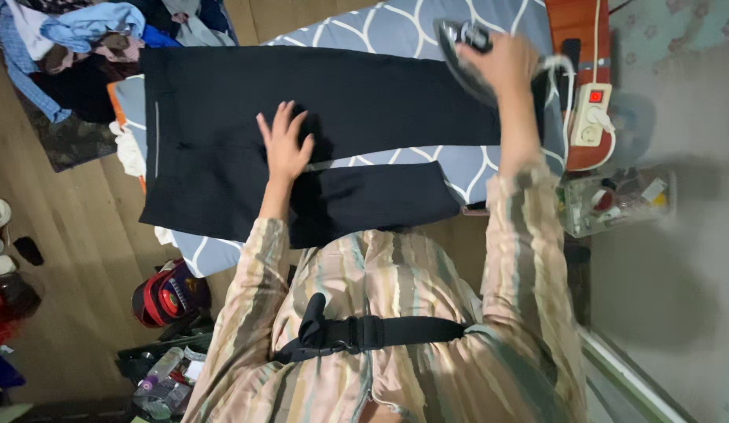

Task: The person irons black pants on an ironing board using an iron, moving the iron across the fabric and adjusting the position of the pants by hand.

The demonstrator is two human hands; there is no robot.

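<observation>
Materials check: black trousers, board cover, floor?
Black trousers: matte woven cloth by the look, lying limp and flat under the left hand.
Board cover: grey-blue printed fabric, white curved lines, no sheen.
Floor: probably wood or laminate; brown planks with visible seams.

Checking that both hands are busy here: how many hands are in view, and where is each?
2. The left hand lies flat, fingers spread, on the black trousers on the ironing board. The right hand grips the iron at the board's far end.

Trousers point(223, 141) spread flat across the ironing board point(396, 31), left hand point(286, 145) on top. Iron point(466, 55) at the right end, power strip point(591, 113) just beyond. Clothes pile point(75, 39) off left.
</observation>
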